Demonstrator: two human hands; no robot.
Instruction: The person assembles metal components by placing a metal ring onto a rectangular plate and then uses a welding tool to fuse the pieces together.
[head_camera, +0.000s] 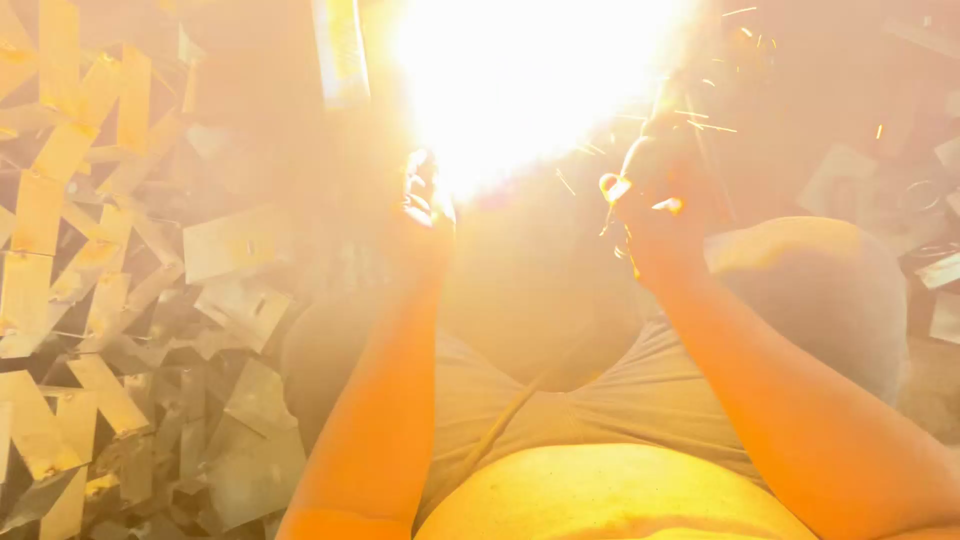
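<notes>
Head view: white-hot glare with flying sparks (540, 80) sat between both raised hands. Left hand (425, 205) at the glare's lower left edge, fingers curled, grip washed out, can't tell what they held. Right hand (650, 200) closed round a thin dark rod-like tool (705, 150). Flat pale metal offcuts (90, 250) littered the floor left of the knees

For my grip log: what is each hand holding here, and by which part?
It cannot be told. Both the left hand and right hand are closed, raised at a blinding glare throwing sparks, which hides whatever they grip.
</notes>
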